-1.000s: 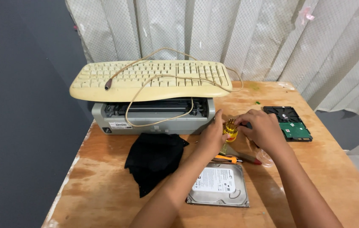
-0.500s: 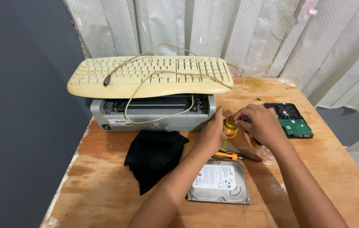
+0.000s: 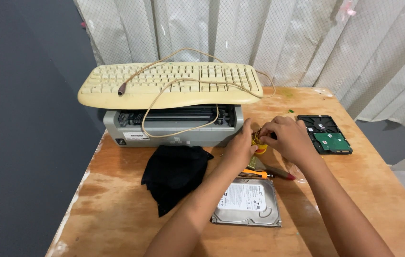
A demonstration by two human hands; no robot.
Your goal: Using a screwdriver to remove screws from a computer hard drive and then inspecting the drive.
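Fingers of the left hand (image 3: 241,148) curl against the near left side of a small yellow container (image 3: 260,144), steadying it where it stands on the table (image 3: 117,209) just in front of the grey printer (image 3: 174,126). Whether they fully clasp it cannot be told, since the hand hides that side. Directly to the right, the right hand (image 3: 286,139) comes over the top of the container, its fingertips (image 3: 265,133) pinched closed on something at its upper end, too small to make out. So the container sits between the two hands, upright, with both touching it and neither clearly nearer. Below them lie an orange-handled tool (image 3: 256,173) and a silver hard drive (image 3: 247,202); a black cloth (image 3: 174,173) lies to the left, a second drive (image 3: 326,134) with its green circuit board up to the right.
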